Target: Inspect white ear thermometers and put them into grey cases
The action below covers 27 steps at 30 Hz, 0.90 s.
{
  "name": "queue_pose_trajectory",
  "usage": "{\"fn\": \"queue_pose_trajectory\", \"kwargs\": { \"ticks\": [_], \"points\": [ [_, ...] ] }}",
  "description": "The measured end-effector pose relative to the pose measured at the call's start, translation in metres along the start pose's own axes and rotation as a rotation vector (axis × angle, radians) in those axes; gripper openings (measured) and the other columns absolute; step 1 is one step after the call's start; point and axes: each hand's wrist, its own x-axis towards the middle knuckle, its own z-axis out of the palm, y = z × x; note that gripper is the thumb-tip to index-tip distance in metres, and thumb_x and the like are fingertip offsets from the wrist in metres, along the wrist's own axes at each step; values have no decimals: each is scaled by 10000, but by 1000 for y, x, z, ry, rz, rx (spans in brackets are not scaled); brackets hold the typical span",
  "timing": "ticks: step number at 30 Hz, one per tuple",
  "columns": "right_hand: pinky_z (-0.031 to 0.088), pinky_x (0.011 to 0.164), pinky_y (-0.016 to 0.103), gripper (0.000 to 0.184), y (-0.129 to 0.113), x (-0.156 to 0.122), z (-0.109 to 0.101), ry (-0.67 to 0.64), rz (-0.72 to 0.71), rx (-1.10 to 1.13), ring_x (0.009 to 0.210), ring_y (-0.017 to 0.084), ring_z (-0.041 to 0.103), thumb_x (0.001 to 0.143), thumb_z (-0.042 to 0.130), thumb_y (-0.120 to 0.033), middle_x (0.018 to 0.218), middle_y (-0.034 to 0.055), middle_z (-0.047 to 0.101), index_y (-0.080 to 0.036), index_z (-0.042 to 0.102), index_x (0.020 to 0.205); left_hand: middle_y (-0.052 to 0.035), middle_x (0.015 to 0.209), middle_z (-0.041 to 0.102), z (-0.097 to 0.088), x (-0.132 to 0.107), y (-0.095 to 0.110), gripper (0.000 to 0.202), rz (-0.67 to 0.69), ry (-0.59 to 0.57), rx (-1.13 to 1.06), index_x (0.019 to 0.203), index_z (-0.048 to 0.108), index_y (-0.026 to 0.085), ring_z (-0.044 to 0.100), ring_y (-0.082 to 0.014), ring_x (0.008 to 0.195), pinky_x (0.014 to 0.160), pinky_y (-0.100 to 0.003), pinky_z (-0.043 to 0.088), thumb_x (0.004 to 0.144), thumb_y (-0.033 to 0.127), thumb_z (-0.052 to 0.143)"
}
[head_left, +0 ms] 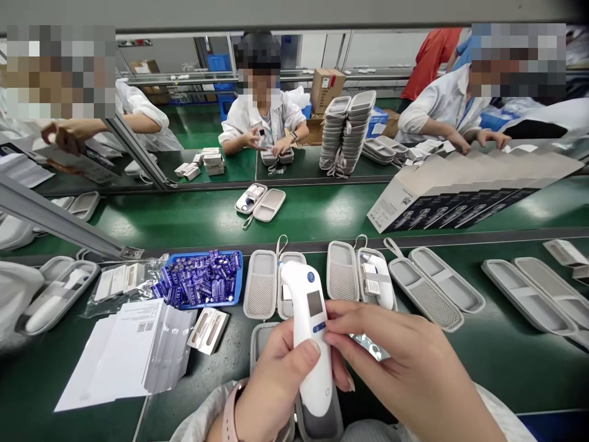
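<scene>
- The left hand (276,387), with a pink watch strap (232,412), is closed around the body of a white ear thermometer (309,313), low and centred in the frame.
- The right hand (396,362) grips the thermometer's side with its fingers (350,322), just below the display.
- A slip from this two-handed hold could drop the thermometer onto the grey carrying case (263,339) beneath it, perhaps knocking the display or probe.
- Blue batteries (199,279) lie loose in a blue tray (238,288) to the left; a caught sleeve could spill them.
- Paper leaflets (120,356) at lower left could slide if nudged.
- Open grey cases (437,288) crowd the green desk (469,362) ahead and to the right, limiting room to set anything down.
</scene>
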Motion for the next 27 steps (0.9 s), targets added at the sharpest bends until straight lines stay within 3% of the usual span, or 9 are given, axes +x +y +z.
{"fn": "queue_pose_trajectory", "kwargs": {
  "ticks": [7, 13, 17, 20, 22, 24, 25, 27],
  "points": [
    [589, 567, 234, 198, 0, 8, 5, -20, -10, -41, 748, 180, 767, 910, 535, -130, 936, 10, 793, -238, 650, 790, -67, 657, 677, -5, 5, 5, 578, -28, 31, 14, 1074, 695, 103, 621, -179, 612, 630, -274, 470, 813, 618, 696],
    [572, 556, 241, 171, 3, 8, 12, -33, 15, -71, 751, 185, 761, 915, 545, -140, 961, 29, 788, -224, 626, 791, -61, 657, 669, -8, 5, 4, 491, -41, 83, -5, 912, 685, 111, 610, -165, 601, 614, -259, 460, 811, 591, 715],
    [548, 548, 215, 149, 3, 5, 10, -47, 47, -8, 689, 153, 737, 921, 565, -143, 886, 2, 781, -234, 636, 827, -78, 634, 669, -9, 1, 3, 521, -14, 49, 14, 866, 692, 91, 614, -161, 580, 595, -249, 469, 817, 610, 697],
    [544, 567, 194, 106, 3, 5, 10, -1, 168, 145, 649, 125, 707, 936, 576, -197, 806, -33, 753, -270, 644, 902, -71, 616, 673, -10, -3, -4, 544, 52, -33, -11, 938, 707, 89, 608, -140, 551, 548, -210, 461, 819, 620, 691],
    [581, 710, 222, 130, 3, 6, 13, 64, 274, 315, 870, 156, 726, 942, 573, -259, 989, -5, 750, -295, 641, 1047, -48, 633, 677, -11, -5, -10, 509, 98, -97, -54, 1037, 692, 123, 607, -122, 546, 549, -196, 477, 833, 589, 696],
    [584, 830, 273, 279, 5, 8, 18, 36, 361, 534, 1087, 196, 675, 944, 535, -314, 1206, 34, 692, -303, 609, 1213, -33, 661, 681, -13, -5, -17, 466, 136, -157, -68, 1086, 676, 157, 612, -111, 557, 570, -195, 494, 842, 553, 707],
    [590, 799, 279, 331, 5, 8, 21, -34, 399, 653, 1077, 206, 673, 948, 493, -339, 1224, 53, 679, -289, 601, 1257, -30, 667, 681, -15, -5, -19, 454, 152, -187, -61, 1091, 672, 167, 614, -110, 563, 571, -193, 492, 838, 542, 718],
    [562, 562, 250, 406, 5, 8, 26, -244, 474, 877, 812, 194, 695, 949, 388, -384, 1061, 83, 710, -240, 633, 1240, -31, 671, 677, -18, -3, -21, 456, 154, -220, -24, 1082, 674, 171, 617, -116, 575, 573, -198, 482, 814, 534, 747]
  ]
}}
